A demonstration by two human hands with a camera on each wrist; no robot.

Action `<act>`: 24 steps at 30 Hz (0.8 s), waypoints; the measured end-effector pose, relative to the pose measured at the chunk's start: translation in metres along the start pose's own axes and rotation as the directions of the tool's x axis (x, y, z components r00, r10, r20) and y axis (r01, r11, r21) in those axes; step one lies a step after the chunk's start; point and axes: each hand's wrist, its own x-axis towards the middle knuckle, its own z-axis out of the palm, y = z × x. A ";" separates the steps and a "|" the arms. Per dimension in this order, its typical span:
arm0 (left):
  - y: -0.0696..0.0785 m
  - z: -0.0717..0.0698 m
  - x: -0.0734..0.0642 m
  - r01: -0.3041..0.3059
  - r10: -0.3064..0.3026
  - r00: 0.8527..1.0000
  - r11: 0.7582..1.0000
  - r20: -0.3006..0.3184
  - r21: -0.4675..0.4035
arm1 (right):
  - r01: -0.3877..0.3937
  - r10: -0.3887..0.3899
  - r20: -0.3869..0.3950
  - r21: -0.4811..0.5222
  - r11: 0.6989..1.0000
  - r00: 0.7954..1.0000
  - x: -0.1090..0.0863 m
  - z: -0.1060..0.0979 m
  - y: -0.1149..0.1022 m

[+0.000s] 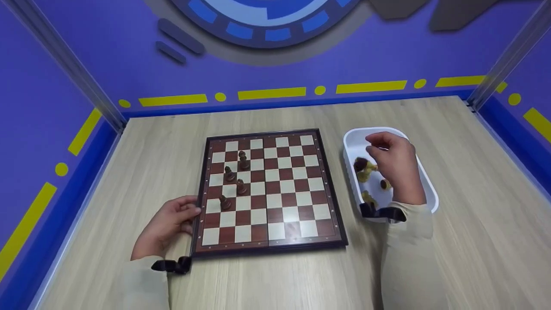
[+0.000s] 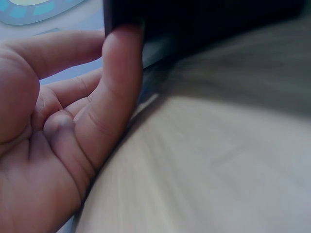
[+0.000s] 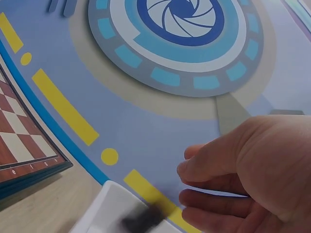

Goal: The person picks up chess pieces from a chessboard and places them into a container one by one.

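Observation:
The chessboard [image 1: 285, 201], with dark red and cream squares, lies on the table. My left hand [image 1: 170, 221] holds its left edge with thumb and fingertips; in the left wrist view the fingers [image 2: 116, 73] meet its dark side. Several dark brown chess pieces, including a taller one [image 1: 243, 161], stand on the board's left half. Over the white plastic tray [image 1: 354, 135] hovers my right hand [image 1: 394, 161], its thumb and fingers bent, with a gap between them in the right wrist view. Below that hand is a dark blurred object [image 3: 143, 218] at the tray.
Pale yellow chess pieces [image 1: 365, 175] with dark bases lie in the tray, partly hidden by the right hand. Blue-purple panels [image 1: 275, 77] with yellow marks enclose the wood-grain table [image 1: 163, 137] at the back and sides.

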 end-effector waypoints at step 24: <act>0.000 0.000 0.001 -0.006 0.006 1.000 1.000 0.009 -0.008 | 0.014 -0.018 0.081 0.045 0.999 0.997 -0.001 0.009 -0.008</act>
